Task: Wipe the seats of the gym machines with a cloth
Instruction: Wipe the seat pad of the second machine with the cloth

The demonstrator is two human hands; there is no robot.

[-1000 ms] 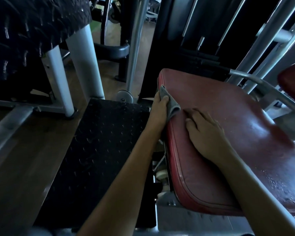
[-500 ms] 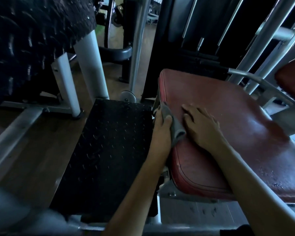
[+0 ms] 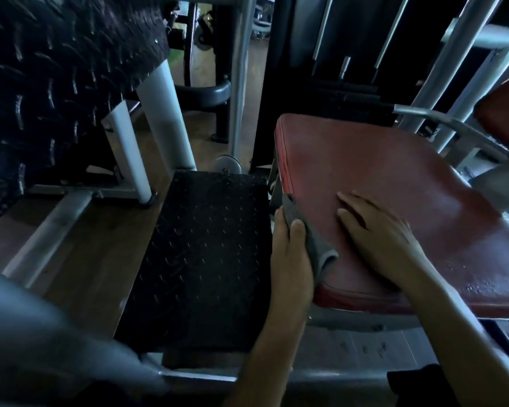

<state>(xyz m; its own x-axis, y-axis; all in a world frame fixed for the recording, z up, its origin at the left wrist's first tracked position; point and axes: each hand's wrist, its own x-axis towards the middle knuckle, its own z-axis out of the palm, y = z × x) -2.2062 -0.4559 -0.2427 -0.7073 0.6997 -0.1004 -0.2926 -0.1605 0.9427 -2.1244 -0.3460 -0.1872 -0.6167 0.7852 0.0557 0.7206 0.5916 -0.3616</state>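
Note:
A worn red padded seat (image 3: 379, 174) of a gym machine fills the right half of the view. My left hand (image 3: 290, 254) grips a grey cloth (image 3: 315, 248) against the seat's left side edge, near its front corner, thumb on top of the cloth. My right hand (image 3: 376, 236) lies flat on the seat's top surface just right of the cloth, fingers straight and pointing away from me. Small droplets glisten on the seat's right part.
A black tread-plate footplate (image 3: 206, 254) lies on the floor left of the seat. Grey frame tubes (image 3: 165, 118) and a second tread plate (image 3: 56, 69) stand at upper left. The weight stack (image 3: 350, 63) rises behind the seat, and another red pad (image 3: 506, 118) shows at right.
My left hand has slid the cloth along the seat's left edge toward me, from the far corner to the near part. My right hand has stayed flat on the seat.

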